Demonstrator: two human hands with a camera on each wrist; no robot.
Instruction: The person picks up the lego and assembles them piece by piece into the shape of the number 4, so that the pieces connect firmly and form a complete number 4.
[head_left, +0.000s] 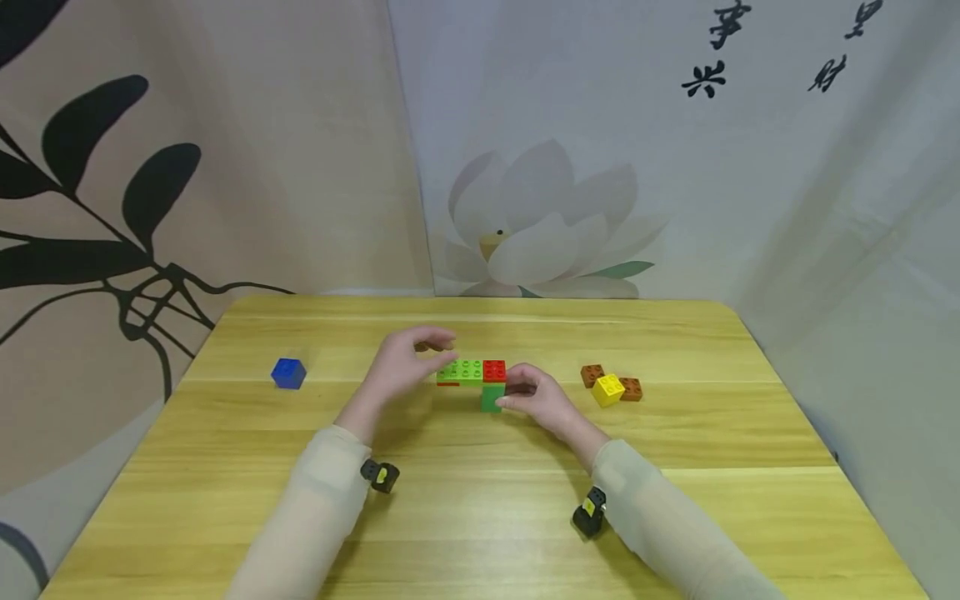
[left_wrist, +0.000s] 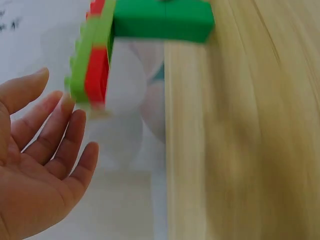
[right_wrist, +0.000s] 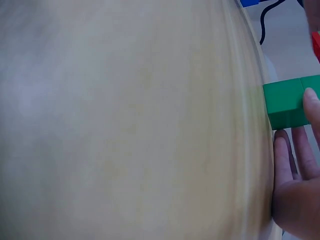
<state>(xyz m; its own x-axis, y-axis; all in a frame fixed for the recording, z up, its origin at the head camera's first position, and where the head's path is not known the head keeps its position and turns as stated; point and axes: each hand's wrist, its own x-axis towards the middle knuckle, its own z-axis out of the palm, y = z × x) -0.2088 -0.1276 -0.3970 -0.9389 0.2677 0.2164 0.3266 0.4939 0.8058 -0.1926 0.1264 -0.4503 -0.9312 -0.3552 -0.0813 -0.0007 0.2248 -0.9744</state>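
Two dark green bricks [head_left: 491,397] form an upright column in the middle of the table. A light green brick [head_left: 468,372] reaches out leftward from its top, with a red brick [head_left: 494,370] over the column. Under the free left end sits another red brick [left_wrist: 96,75]. My right hand [head_left: 542,402] pinches the column from the right; its thumb lies on the dark green face in the right wrist view. My left hand [head_left: 405,360] is beside the overhanging end, fingers loosely spread and gripping nothing; its fingertips [left_wrist: 76,120] are close to the light green brick.
Right of the column, a yellow brick [head_left: 608,389] stands between two brown bricks [head_left: 592,375]. A blue brick [head_left: 288,373] is at the far left of the wooden table [head_left: 480,517]. Printed curtains [head_left: 315,150] hang behind the table's back edge.
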